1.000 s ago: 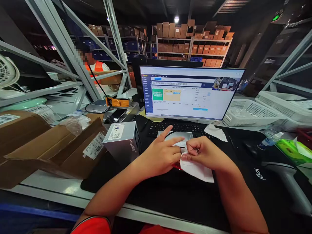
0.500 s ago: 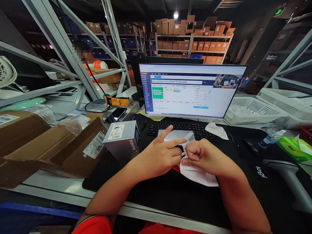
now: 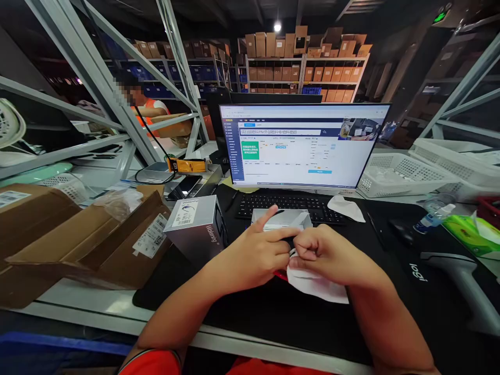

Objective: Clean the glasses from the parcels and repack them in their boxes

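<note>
My left hand (image 3: 258, 255) has its thumb and index finger stretched out, while the other fingers curl in around something mostly hidden. A bit of red (image 3: 280, 275) shows beneath those fingers. Pressed close beside it, my right hand (image 3: 328, 252) is closed on a white cloth (image 3: 318, 284), which hangs below the fingers. The two hands meet over the black desk mat. Just behind them lies an open silvery box (image 3: 279, 219), partly covered by the left hand. To the left stands a grey Wakering box (image 3: 197, 224) with a label on top.
A monitor (image 3: 300, 151) stands behind a black keyboard (image 3: 250, 205). Opened cardboard boxes (image 3: 117, 239) are at left. On the right are another white cloth (image 3: 347, 208), a mouse (image 3: 402, 234), a bottle (image 3: 433, 219), a scanner (image 3: 461, 276) and white baskets (image 3: 406, 174). A person (image 3: 152, 107) works beyond the frame.
My right hand and the cloth have shifted very slightly, and the grip of both hands looks the same. The whole view has moved a little.
</note>
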A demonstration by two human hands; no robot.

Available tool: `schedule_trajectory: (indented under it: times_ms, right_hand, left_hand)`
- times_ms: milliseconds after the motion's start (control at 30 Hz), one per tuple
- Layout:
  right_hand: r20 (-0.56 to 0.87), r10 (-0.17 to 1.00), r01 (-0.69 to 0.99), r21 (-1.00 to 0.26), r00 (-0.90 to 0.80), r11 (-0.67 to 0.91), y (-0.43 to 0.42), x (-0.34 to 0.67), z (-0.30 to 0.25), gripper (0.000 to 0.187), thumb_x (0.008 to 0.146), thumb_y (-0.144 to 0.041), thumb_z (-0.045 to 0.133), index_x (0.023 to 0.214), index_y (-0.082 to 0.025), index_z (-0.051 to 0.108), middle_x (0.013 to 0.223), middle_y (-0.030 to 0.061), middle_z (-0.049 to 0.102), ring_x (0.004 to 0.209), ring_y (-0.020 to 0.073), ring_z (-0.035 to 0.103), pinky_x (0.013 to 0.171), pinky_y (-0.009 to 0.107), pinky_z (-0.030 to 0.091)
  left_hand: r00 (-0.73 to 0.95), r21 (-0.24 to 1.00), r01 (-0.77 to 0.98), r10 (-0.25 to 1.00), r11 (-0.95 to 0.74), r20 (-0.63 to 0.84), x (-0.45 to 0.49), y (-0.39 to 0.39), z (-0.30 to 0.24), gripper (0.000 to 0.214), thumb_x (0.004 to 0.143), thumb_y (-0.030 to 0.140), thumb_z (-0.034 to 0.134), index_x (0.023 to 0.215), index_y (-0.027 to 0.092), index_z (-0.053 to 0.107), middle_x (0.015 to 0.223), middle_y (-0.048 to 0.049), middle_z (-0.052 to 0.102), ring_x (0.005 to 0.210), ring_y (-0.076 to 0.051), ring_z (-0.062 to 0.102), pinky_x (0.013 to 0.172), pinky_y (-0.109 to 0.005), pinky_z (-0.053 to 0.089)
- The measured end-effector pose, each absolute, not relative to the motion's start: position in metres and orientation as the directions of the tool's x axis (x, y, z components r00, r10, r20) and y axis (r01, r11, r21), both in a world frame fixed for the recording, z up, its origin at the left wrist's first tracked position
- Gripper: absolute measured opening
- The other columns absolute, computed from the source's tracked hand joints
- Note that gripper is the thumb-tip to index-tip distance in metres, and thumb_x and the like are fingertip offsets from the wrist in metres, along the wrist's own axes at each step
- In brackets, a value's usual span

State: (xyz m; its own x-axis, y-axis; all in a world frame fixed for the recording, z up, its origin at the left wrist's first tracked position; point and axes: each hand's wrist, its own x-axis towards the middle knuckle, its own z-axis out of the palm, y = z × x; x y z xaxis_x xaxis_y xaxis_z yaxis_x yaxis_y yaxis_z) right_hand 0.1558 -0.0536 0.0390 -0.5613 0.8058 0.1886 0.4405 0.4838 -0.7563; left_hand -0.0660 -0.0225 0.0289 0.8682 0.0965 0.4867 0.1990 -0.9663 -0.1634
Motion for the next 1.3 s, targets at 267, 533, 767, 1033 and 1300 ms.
schedule_trajectory:
  times_ms: [267,533,767,1033,1300]
  right_hand:
    - [0.237,0.629,0.205,-0.812,-0.741,0.547,-0.040,0.194,0.046,0.058,0.088,-0.035,0.073,0.058,-0.022,0.026,0.054,-0.0115,0.025,0.053,0.0078,0.028,0.098,0.034,0.044]
    - [0.254,0.602,0.164,-0.818,-0.757,0.551,-0.031,0.201,0.043,0.059,0.087,-0.034,0.075,0.056,-0.020,0.027,0.054,-0.0134,0.023,0.051,0.0064,0.025,0.112,0.038,0.039]
    - [0.355,0.658,0.116,-0.820,-0.664,0.560,-0.022,0.219,0.040,0.064,0.082,-0.039,0.079,0.052,-0.021,0.025,0.050,-0.0122,0.022,0.049,0.0074,0.031,0.105,0.039,0.045]
    - [0.372,0.892,0.134,-0.900,-0.258,0.414,-0.027,0.244,0.043,0.064,0.073,-0.049,0.084,0.054,-0.021,0.029,0.055,0.0004,0.047,0.081,0.0230,0.063,0.062,0.025,0.040]
    - [0.306,0.862,0.106,-0.920,-0.405,0.377,-0.043,0.207,0.046,0.054,0.081,-0.043,0.079,0.061,-0.021,0.034,0.057,-0.0080,0.033,0.053,0.0073,0.026,0.049,0.022,0.019]
  left_hand:
    - [0.795,-0.055,0.184,0.115,-0.981,0.596,-0.072,-0.020,0.038,0.012,0.090,0.012,0.060,0.089,0.022,0.067,0.088,0.0034,0.078,0.129,-0.021,0.060,0.128,-0.053,-0.007]
    - [0.780,0.005,0.122,0.100,-0.992,0.618,-0.070,-0.013,0.035,0.010,0.086,0.013,0.063,0.087,0.022,0.065,0.088,0.0024,0.079,0.128,-0.023,0.061,0.128,-0.053,-0.006]
    - [0.760,0.072,0.114,0.134,-0.991,0.636,-0.078,-0.012,0.041,0.012,0.082,0.011,0.066,0.081,0.022,0.063,0.086,0.0034,0.078,0.124,-0.023,0.064,0.128,-0.055,-0.003]
    - [0.714,0.099,0.146,0.174,-0.984,0.678,-0.086,-0.014,0.049,0.018,0.076,0.007,0.071,0.083,0.023,0.067,0.087,0.0053,0.078,0.123,-0.023,0.063,0.128,-0.056,-0.001]
    - [0.755,0.051,0.197,0.185,-0.979,0.630,-0.079,-0.014,0.045,0.010,0.083,0.013,0.067,0.078,0.022,0.065,0.089,0.0034,0.078,0.127,-0.022,0.060,0.129,-0.052,-0.001]
